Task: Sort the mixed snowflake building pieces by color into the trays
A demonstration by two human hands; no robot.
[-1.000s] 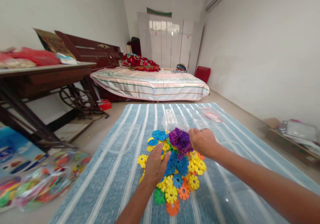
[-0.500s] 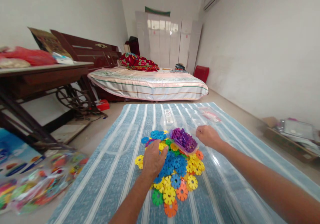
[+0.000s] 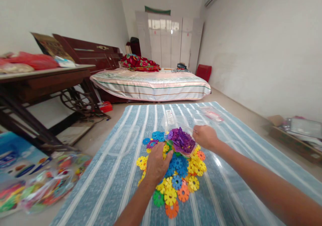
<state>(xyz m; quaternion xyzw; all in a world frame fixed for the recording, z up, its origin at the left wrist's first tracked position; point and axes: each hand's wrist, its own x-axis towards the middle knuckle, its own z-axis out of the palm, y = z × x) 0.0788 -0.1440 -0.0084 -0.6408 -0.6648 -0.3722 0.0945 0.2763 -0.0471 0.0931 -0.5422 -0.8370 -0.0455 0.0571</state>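
A clear plastic container [image 3: 192, 152] heaped with purple snowflake building discs [image 3: 179, 142] is held tilted above a mixed pile. My right hand [image 3: 205, 137] grips its right rim, fingers closed. My left hand [image 3: 158, 162] is low over the left of the pile, thumb apart from the other fingers, whose tips are partly hidden; I see nothing held in it. Around it are blue discs [image 3: 177, 164], yellow discs [image 3: 170, 196], orange discs [image 3: 183, 193] and a green disc [image 3: 158, 198]. Another purple disc [image 3: 152, 143] lies just beyond my left hand.
The discs lie on a blue striped cloth [image 3: 100, 192]. A clear lid [image 3: 123, 140] lies to the left, a clear plastic packet [image 3: 211, 114] at the far right. A bed [image 3: 151, 88] stands beyond, a sewing-machine table [image 3: 47, 75] left, a cardboard box [image 3: 299, 143] right.
My right hand has shifted slightly left with the container, and the purple discs in it have slid about. My left hand has moved slightly right over the pile.
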